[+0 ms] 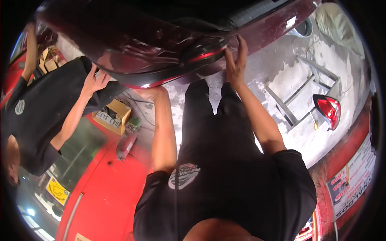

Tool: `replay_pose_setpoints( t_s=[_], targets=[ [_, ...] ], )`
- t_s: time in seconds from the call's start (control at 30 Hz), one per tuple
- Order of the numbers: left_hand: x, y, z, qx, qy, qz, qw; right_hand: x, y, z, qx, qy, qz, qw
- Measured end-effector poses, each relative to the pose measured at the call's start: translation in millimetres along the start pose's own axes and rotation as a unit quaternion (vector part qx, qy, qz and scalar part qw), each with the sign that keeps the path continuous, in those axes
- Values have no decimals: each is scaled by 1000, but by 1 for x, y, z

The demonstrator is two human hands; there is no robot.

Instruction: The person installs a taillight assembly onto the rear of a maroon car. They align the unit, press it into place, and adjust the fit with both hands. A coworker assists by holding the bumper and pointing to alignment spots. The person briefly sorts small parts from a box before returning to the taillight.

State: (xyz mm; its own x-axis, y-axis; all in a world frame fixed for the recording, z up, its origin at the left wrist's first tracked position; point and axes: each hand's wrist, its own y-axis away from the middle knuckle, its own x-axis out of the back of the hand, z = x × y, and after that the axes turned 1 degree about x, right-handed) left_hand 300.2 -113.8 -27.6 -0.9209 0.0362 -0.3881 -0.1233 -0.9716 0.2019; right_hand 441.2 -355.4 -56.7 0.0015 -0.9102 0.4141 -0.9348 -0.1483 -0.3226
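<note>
A dark maroon car body panel (136,44) stretches across the top, its lower edge carrying black trim with a shiny red strip (207,55). My left hand (155,94) is turned up beneath that edge, against the red strip's left part; its fingertips are partly hidden. At the strip's right end is my right hand (236,64), thumb and fingers apart and pressed against the panel. Left of me, a co-worker in black has one hand (95,79) at the panel's lower left edge; the co-worker's other arm (30,52) reaches up at the far left.
A red and black tail light (330,111) lies on the worn floor at right, beside a metal frame (295,94) and a yellow-handled tool (315,125). Behind my left arm stand a cardboard box (116,110) and a red car (116,180). A bucket (303,29) sits at upper right.
</note>
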Motion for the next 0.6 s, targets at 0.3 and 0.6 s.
replay_pose_setpoints(
  t_s=[0.3, 0.6],
  targets=[
    [20, -5, -19, -141, -144, 70, 977, 41, -24, -33, 184, 135, -252, 940],
    [4, -7, 7, -121, -84, 80, 986, 42, -43, -25, 266, 225, -345, 872]
  ],
)
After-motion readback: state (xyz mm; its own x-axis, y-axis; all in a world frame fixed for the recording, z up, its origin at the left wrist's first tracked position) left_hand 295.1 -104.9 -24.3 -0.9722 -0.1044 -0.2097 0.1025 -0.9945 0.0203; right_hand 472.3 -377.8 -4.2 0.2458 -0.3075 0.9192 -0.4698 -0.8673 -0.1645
